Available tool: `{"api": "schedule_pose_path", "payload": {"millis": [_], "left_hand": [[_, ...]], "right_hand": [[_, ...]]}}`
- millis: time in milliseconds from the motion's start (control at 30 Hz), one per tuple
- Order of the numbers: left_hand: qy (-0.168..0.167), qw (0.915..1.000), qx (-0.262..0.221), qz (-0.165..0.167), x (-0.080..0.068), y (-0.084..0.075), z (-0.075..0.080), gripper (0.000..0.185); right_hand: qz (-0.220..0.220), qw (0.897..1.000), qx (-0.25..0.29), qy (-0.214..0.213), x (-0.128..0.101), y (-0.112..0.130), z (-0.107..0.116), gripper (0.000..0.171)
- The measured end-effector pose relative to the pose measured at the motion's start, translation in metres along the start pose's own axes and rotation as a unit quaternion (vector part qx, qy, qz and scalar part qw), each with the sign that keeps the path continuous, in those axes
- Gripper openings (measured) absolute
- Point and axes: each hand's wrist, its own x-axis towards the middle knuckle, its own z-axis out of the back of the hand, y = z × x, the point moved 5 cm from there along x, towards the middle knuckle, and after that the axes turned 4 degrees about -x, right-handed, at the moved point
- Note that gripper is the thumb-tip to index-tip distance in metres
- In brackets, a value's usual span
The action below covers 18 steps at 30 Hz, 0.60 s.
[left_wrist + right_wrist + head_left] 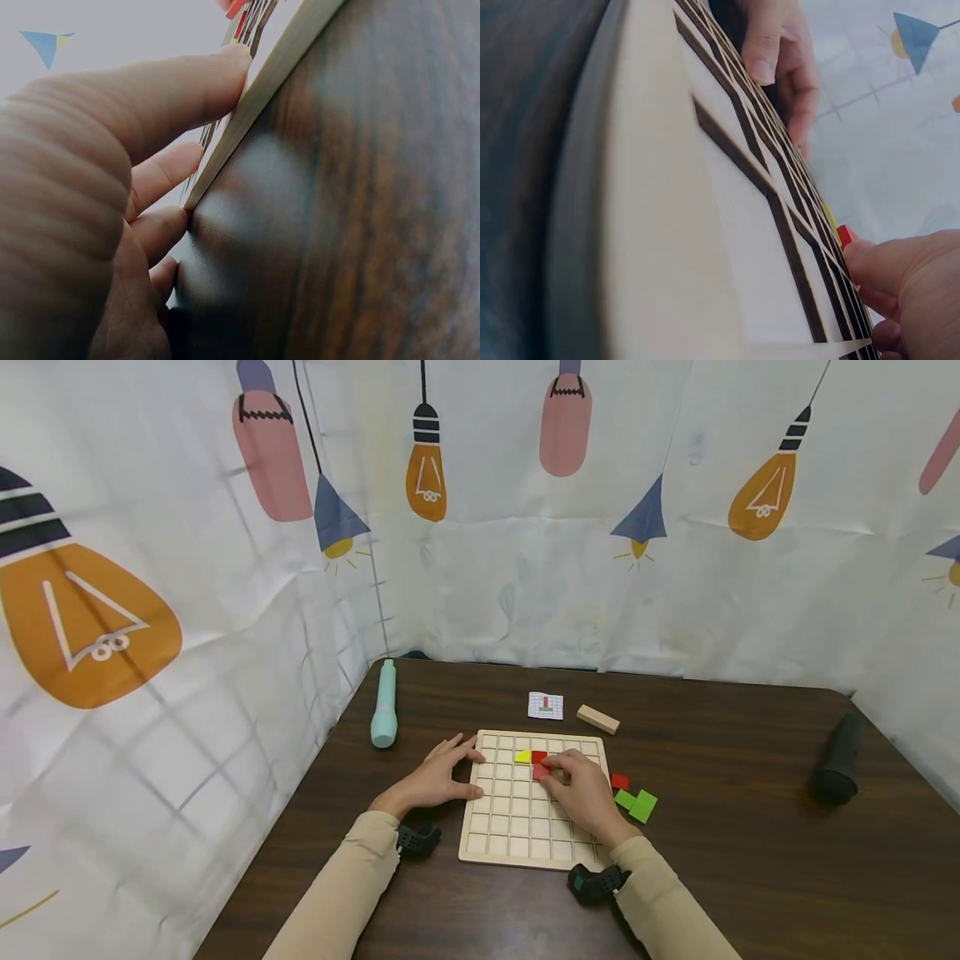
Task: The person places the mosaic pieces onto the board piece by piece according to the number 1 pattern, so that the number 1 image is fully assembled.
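Red piece (pixel 539 764) amid open grid cells

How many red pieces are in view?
3, possibly more under the right hand: two red pieces stacked in a column on the wooden grid board at that hand's fingertips, and one red piece on the table right of the board.

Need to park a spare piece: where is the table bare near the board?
Bare wood lies between the green pieces and the black cylinder, and between the teal tool and the card. It is crowded at the grid board, where both hands work.
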Motion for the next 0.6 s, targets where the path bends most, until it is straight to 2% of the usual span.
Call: {"api": "schedule_pose_path", "payload": {"millis": [600], "left_hand": [[-0.002, 1.0, 0.003, -0.001, 0.001, 0.0002, -0.0002, 0.044]], "right_hand": [[-0.012, 1.0, 0.004, -0.005, -0.0004, -0.0017, -0.0021, 0.023]]}}
